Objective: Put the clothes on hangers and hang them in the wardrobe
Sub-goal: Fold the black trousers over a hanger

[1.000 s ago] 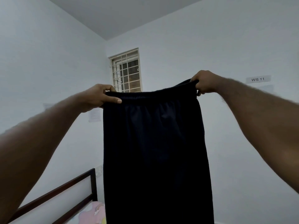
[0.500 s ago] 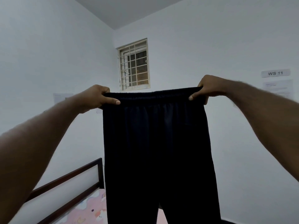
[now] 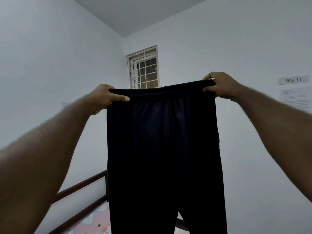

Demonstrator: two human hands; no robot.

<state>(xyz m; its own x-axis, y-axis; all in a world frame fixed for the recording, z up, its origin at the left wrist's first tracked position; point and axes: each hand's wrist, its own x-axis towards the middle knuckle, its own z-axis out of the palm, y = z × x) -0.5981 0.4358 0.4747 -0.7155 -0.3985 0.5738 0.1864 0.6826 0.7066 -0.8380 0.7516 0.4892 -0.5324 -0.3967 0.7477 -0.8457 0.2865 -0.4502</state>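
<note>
Nearest, I see the left hand [image 3: 103,98] and right hand [image 3: 221,85] each pinching an end of the waistband of dark trousers [image 3: 162,149] held up before the barred window [image 3: 143,68], with no hanger or wardrobe in view, so hanging appears not yet begun.

A plain bedroom: a dark wooden bed frame [image 3: 81,191] with pink patterned bedding [image 3: 99,222] at seven o'clock, a barred window [image 3: 143,68] at twelve, a "WS 11" sign [image 3: 293,80] at three.
</note>
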